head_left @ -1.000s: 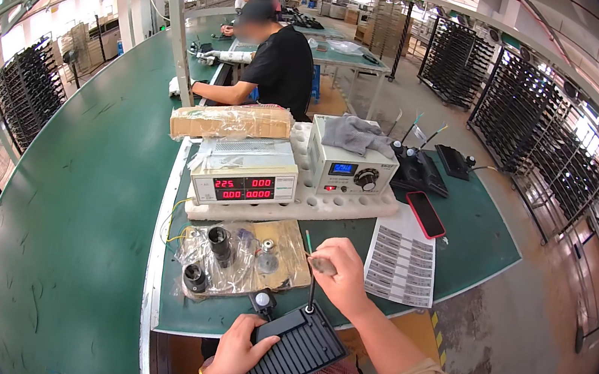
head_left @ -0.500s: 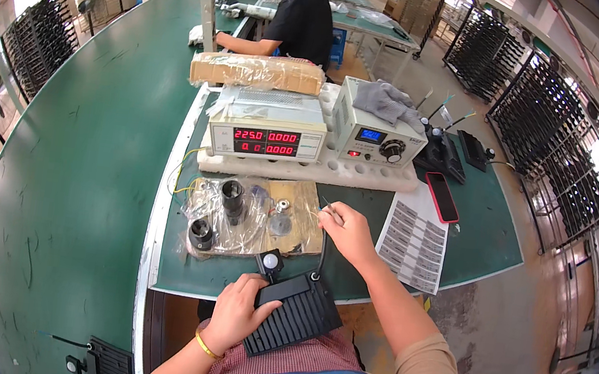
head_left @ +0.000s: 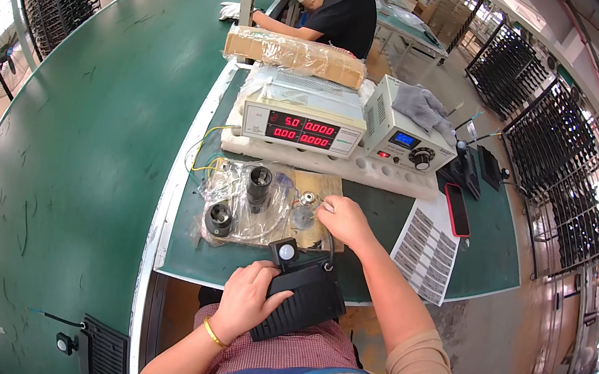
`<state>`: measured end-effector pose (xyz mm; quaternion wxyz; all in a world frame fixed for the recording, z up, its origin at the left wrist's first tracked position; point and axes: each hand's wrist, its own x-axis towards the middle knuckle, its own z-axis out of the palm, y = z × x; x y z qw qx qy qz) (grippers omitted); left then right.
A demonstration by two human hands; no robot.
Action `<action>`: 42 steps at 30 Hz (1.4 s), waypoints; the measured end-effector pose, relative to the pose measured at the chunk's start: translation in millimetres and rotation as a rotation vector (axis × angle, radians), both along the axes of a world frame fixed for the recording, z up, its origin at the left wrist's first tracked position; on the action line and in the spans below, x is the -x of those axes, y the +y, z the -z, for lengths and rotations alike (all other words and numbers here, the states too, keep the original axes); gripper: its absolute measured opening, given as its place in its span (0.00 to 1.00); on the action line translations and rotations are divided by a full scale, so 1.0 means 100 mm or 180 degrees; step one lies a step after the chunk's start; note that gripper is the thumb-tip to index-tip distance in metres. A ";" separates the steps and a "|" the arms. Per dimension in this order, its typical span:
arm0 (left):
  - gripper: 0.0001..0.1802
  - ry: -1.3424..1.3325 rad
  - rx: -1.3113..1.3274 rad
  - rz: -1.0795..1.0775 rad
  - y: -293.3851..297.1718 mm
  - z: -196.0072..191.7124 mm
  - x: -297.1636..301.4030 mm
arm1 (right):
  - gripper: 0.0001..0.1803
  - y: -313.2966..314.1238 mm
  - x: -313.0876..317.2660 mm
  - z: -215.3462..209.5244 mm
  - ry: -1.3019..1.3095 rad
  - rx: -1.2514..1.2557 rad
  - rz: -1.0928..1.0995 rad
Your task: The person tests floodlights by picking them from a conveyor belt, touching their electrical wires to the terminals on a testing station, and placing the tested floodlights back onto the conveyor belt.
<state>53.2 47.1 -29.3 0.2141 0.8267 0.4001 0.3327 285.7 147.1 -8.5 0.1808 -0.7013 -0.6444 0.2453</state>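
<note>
Gripping a black finned part (head_left: 300, 297) on the lap — left hand (head_left: 247, 297), right hand (head_left: 341, 219) pinching a small metal piece (head_left: 307, 200).

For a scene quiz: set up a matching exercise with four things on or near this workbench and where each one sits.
Things:
1. black finned unit
2. red phone
3. grey cloth
4. label sheet

Places:
A. on top of the right-hand meter box
B. right edge of the bench, beside the right forearm
C. on the lap, under the left hand
D. behind the label sheet, near the meter boxes

Pairs: 1-C, 2-D, 3-A, 4-B
</note>
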 end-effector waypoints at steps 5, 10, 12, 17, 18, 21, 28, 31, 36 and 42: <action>0.22 -0.0037 0.0020 -0.0016 0.00 0.02 0.00 | 0.15 0.03 0.04 0.01 -0.0239 0.0046 0.0017; 0.23 0.0018 -0.0022 -0.0031 0.01 0.06 0.00 | 0.14 0.02 0.05 0.02 -0.0381 -0.0035 0.0162; 0.23 -0.0026 -0.0073 -0.0046 0.01 0.07 0.00 | 0.14 0.02 0.05 0.02 -0.0375 -0.0057 0.0076; 0.24 -0.0098 -0.0139 -0.0033 0.01 0.09 0.00 | 0.14 0.02 0.05 0.00 -0.0401 -0.0045 0.0087; 0.24 -0.0087 -0.0130 -0.0033 0.01 0.08 0.00 | 0.14 0.01 0.06 0.00 -0.0409 -0.0033 0.0089; 0.23 -0.0053 -0.0142 -0.0055 0.00 0.09 0.00 | 0.14 0.01 0.07 -0.01 -0.0412 -0.0071 0.0073; 0.23 0.0031 -0.0073 -0.0069 0.00 0.07 0.00 | 0.14 0.02 0.03 0.04 -0.0446 -0.0029 0.0067; 0.23 0.0118 0.0011 -0.0045 0.01 0.10 -0.01 | 0.13 0.03 0.02 0.05 -0.0758 -0.0053 0.0101; 0.21 -0.0113 0.0085 0.0032 -0.02 0.19 0.05 | 0.15 -0.09 0.08 -0.10 -0.0253 -0.0807 -0.0007; 0.20 -0.0265 -0.0052 0.0020 -0.10 0.12 0.16 | 0.11 -0.40 0.17 -0.38 0.2381 -0.0962 0.0684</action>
